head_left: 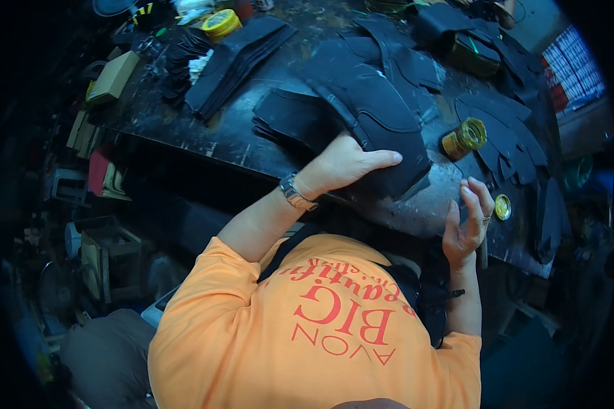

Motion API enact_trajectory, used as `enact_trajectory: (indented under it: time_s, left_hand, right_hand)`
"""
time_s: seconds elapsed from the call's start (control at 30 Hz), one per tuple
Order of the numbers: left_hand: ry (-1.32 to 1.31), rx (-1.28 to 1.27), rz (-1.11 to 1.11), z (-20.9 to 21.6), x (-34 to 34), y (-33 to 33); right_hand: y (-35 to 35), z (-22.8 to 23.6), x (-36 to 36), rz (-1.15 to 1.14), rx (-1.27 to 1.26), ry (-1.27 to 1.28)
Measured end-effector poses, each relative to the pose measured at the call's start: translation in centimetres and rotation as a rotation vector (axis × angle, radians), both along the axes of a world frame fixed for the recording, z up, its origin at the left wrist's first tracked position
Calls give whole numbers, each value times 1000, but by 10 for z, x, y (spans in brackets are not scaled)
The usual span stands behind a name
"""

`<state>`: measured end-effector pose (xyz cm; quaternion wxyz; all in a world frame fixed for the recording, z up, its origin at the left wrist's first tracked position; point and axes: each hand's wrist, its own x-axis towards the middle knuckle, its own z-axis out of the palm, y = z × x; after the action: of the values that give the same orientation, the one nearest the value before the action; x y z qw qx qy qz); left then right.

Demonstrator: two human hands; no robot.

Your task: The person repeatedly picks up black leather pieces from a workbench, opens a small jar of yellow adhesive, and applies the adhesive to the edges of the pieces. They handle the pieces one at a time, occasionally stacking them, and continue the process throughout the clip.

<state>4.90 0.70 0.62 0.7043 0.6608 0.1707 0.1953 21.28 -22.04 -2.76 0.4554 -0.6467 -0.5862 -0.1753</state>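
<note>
My left hand [348,163], with a metal watch on its wrist, lies flat on a large black shaped leather piece [382,112] at the near edge of the dark workbench [232,140]. My right hand [467,219], a ring on one finger, is raised just off the bench edge to the right. Its fingers curl around a thin dark tool [483,253] whose end sticks out below the palm. A small open gold tin [465,136] lies on its side just beyond that hand, with its round gold lid [503,206] beside my fingers.
Stacks of black cut pieces [293,119] and long black strips [235,61] cover the bench, with more shaped pieces [508,136] at the right. A yellow tape roll [222,22] and a cardboard box [112,76] sit at the far left. Cluttered crates [109,262] stand below left.
</note>
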Motion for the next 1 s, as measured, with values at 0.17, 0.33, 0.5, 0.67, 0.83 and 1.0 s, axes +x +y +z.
enact_trajectory:
  time_s: [0.17, 0.33, 0.5, 0.67, 0.83, 1.0]
  left_hand:
    - [230, 374, 67, 9, -25, 77]
    - [152, 315, 265, 18, -15, 176]
    - [380, 356, 316, -5, 8, 276]
    - [565, 412, 466, -67, 27, 330]
    - [802, 887, 637, -88, 31, 328]
    - [842, 1296, 574, -23, 6, 248]
  right_hand:
    - [0, -41, 5, 89, 11, 319]
    - [4, -67, 4, 105, 69, 737]
    - [4, -68, 5, 88, 38, 712]
    - [6, -65, 4, 68, 14, 702]
    - [7, -64, 3, 58, 0, 716]
    - [5, -61, 3, 129, 45, 769]
